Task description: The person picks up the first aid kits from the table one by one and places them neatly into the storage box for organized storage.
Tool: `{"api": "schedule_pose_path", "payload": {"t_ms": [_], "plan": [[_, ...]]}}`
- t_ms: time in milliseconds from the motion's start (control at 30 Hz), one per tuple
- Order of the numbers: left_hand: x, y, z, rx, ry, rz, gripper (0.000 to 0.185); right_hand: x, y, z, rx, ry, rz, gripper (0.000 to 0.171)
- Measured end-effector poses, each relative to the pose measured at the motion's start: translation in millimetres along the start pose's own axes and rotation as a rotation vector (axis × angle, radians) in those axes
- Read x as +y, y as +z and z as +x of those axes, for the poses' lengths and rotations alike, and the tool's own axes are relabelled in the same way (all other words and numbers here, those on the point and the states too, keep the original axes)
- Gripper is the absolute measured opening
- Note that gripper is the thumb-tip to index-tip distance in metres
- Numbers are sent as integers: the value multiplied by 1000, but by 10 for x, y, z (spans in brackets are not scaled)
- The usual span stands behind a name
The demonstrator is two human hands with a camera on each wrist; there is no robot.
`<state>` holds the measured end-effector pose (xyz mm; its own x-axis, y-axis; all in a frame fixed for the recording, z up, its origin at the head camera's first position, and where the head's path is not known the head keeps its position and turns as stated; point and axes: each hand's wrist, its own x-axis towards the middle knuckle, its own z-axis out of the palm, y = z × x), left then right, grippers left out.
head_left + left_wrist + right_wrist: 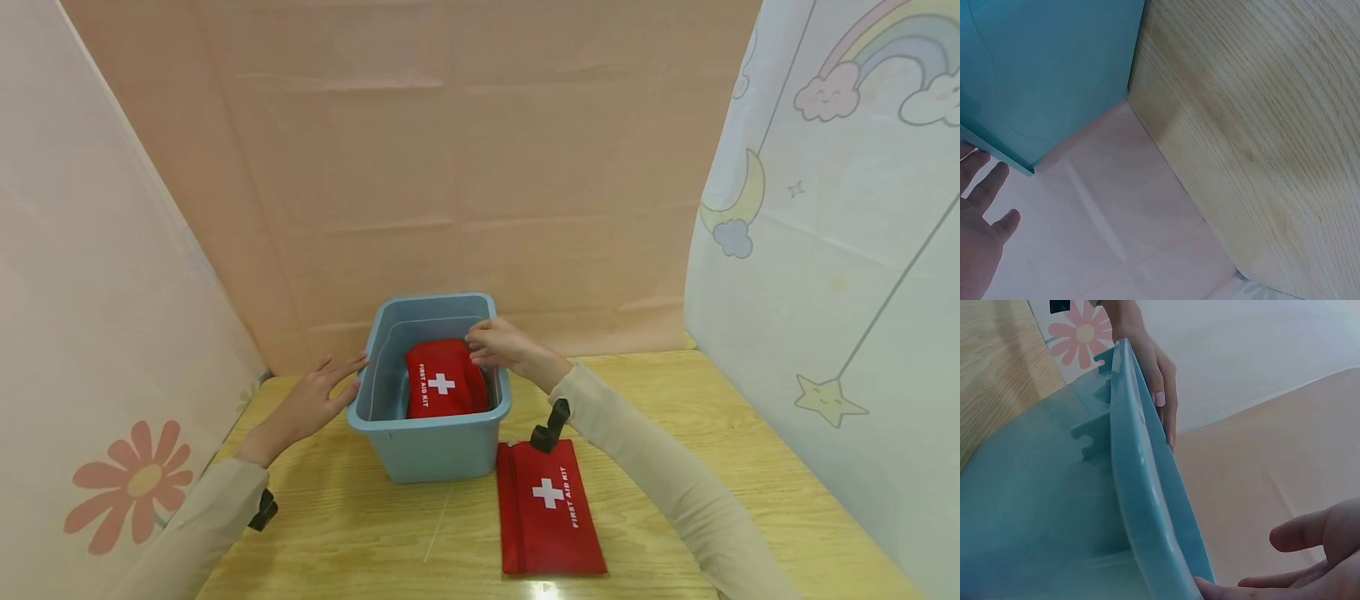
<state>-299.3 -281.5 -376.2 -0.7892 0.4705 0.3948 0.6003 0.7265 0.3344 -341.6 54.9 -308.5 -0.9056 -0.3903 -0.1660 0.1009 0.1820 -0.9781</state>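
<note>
A blue plastic bin (438, 454) stands on the table with a plump red first aid pouch (450, 398) inside it. My left hand (313, 402) touches the bin's left rim with extended fingers; in the left wrist view, the left hand's fingers (986, 187) are spread at that rim. Over the bin's right rim reaches my right hand (504, 343), close to the pouch's upper right edge. The right wrist view shows the right hand's thumb (1300, 531) apart from its fingers, with nothing between them. A flat red first aid pouch (542, 508) lies on the table under my right forearm.
The wooden table (660, 400) ends at an orange-beige backdrop (450, 167) behind the bin. Printed white sheets hang at the left (90, 275) and right (847, 275). Each sleeve carries a small black wrist mount (551, 427).
</note>
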Motion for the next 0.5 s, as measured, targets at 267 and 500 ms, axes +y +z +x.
{"api": "schedule_pose_path", "payload": {"t_ms": [267,500], "plan": [[0,-11,0,-1,2,3,46,-19,-43,-66,5,-21,-13,51],[-3,-3,-1,1,3,1,46,-19,-99,-90,-8,-32,3,49]]}}
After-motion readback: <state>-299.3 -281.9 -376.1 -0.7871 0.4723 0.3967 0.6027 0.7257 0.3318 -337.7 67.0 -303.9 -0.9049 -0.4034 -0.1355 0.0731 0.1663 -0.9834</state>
